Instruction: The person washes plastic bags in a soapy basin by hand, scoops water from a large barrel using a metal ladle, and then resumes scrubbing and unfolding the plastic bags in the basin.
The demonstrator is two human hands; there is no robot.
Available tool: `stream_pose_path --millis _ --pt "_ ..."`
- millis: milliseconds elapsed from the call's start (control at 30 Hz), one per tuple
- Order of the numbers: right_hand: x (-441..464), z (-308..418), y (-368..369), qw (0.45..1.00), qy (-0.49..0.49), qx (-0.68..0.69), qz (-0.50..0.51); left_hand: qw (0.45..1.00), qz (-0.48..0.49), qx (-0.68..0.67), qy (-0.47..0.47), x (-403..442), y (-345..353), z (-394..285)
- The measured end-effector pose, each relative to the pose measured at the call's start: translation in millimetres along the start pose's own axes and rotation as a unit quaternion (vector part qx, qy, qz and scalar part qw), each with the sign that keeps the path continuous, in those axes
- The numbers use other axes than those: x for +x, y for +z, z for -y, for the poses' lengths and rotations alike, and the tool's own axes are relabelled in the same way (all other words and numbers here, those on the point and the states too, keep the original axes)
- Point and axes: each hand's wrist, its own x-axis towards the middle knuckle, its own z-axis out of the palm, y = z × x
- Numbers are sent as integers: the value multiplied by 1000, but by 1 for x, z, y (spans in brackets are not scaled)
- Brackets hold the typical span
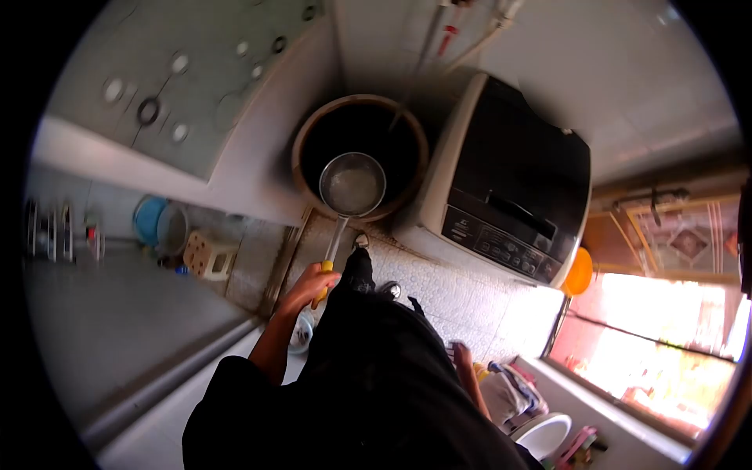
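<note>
My left hand (313,283) is wrapped round the yellow handle of a metal ladle (352,185). The ladle's round bowl, with something pale and watery-looking in it, is over the dark mouth of a large brown-rimmed vat (300,149). What the vat holds is too dark to make out. Low on the right side of my body hangs my right hand (458,352), partly hidden by my dark clothes; its fingers are too small to read.
A black-topped washing machine (517,180) stands right of the vat, an orange basin (578,272) beside it. At left are a blue basin (149,219) and a cream stool (210,257). A white basin (542,435) and cloths (509,392) lie at lower right.
</note>
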Motion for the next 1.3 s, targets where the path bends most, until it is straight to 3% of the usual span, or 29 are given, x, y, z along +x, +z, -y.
stream_pose_path --millis 67,167,233,300,433,533,700,800,900,933,1000,1033,1200,1300 --pt "-7 102 49 983 -75 -164 34 999 -35 -36 -3 -51 6 1" --pt "-27 192 157 959 -139 -144 200 994 -70 -78 -20 -102 10 41" --pt "-24 206 226 927 -127 -116 334 977 -81 -181 -79 -145 14 37" --pt "-35 212 295 896 -91 -146 410 964 -123 -228 -54 -150 13 100" --pt "-59 198 395 836 -68 -247 485 946 -210 -229 -95 -184 -4 134" --pt "-76 182 461 808 6 -252 533 931 -268 -230 -89 -183 -36 187" --pt "-82 142 587 790 62 -266 549 910 -316 -252 -93 -148 -127 254" --pt "-72 116 671 793 119 -243 546 923 -322 -178 -114 -112 -206 287" --pt "-52 94 741 825 96 -268 488 947 -315 4 59 -46 -281 353" --pt "-44 88 758 829 92 -275 478 948 -313 -2 61 -22 -307 370" --pt "-30 85 787 839 76 -289 456 952 -302 39 -6 18 -354 381" --pt "-23 85 795 845 75 -281 449 899 -362 -211 -130 34 -368 374" --pt "17 91 801 891 82 -274 353 880 -374 -207 -206 155 -454 425" --pt "39 97 798 893 71 -187 403 852 -409 -135 -299 187 -501 391"
